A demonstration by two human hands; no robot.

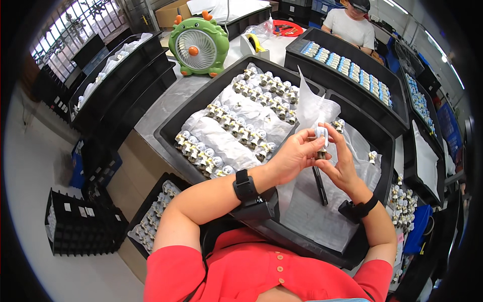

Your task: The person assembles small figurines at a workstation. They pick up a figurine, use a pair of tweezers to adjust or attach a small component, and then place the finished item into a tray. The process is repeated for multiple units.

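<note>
My left hand [294,157] and my right hand [343,165] meet above the right-hand black tray [386,166]. Between their fingertips a small figurine [322,133] with a white and pale blue head stands upright. Fingers of both hands press on it and cover part of its body. Below the hands, a slim black pen-like tool [320,186] lies on a white foam sheet [314,221]. Another figurine [373,156] of the same sort stands by the tray's right side. The left-hand black tray [166,132] holds rows of such figurines [236,123] between white sheets.
A green cartoon-shaped fan [198,45] and a tape dispenser [254,46] stand behind the trays. Blue-and-white pieces fill a black tray [347,83] at the back right, with a person [349,25] beyond. Stacked bins [121,75] stand left; loose figurines [404,206] lie right.
</note>
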